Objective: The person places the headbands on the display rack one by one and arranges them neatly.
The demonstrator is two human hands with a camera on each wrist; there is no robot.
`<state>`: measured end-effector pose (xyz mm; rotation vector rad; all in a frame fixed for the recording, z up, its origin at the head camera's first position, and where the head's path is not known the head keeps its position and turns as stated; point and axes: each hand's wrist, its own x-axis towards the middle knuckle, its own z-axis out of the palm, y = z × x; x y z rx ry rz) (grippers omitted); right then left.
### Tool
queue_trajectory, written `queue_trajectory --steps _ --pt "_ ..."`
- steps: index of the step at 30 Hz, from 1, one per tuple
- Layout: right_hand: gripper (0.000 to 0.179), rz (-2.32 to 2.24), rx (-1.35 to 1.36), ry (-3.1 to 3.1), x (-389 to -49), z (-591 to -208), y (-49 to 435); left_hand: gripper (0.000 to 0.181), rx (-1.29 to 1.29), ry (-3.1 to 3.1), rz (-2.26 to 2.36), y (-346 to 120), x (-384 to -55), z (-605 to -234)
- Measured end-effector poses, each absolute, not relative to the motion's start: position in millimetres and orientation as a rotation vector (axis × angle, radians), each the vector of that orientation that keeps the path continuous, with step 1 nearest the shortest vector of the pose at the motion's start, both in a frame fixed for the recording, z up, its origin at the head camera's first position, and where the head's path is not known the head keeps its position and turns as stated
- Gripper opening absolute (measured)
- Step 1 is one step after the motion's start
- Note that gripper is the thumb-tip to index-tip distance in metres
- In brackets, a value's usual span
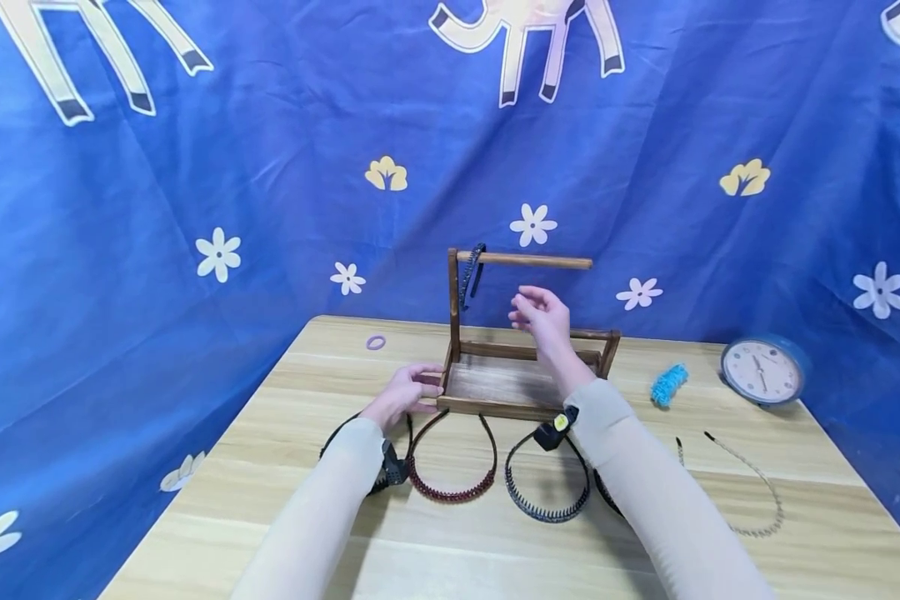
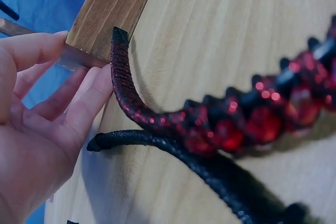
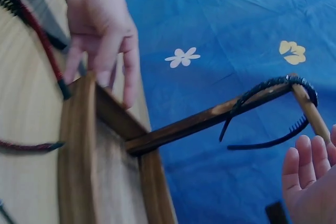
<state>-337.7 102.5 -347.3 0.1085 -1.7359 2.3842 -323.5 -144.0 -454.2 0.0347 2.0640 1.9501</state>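
The wooden stand (image 1: 495, 407) sits near the middle of the table's (image 1: 270, 450) far edge, and a dark toothed headband (image 1: 468, 275) hangs on its bar (image 1: 540, 261), close to the upright at the left end. The left hand (image 1: 405, 389) lightly grips the stand's near left corner; the right hand (image 1: 543, 319), well apart from it, hovers by the bar, fingers loosely bent and nothing visible in them.

The headband looks light and springy, probably slick, with teeth that might snag; the top of its arch seems the best hold. The stand should be stiff but easily nudged, so its corner is worth steadying.

The headband's tips point down, long axis near upright; the bar runs roughly along the table's far edge, its free end pointing right. Nearer the table's near edge, a red beaded headband (image 1: 450, 497) lies with its tips towards the stand
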Motion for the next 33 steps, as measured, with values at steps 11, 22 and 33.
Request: queue_trajectory --steps 11,22,33 --pt "0.026 2.436 0.25 -1.718 -302.7 -375.8 159.0 0.052 0.09 2.042 1.932 -145.0 -328.2 -462.1" --pt "0.018 2.323 0.264 -1.859 -263.1 -409.2 213.7 0.052 0.071 2.019 1.966 -142.9 -334.2 -465.4" --pt "0.028 2.205 0.381 -1.883 -221.3 -425.3 273.3 0.05 0.072 2.035 1.958 -148.3 -333.7 -468.4"
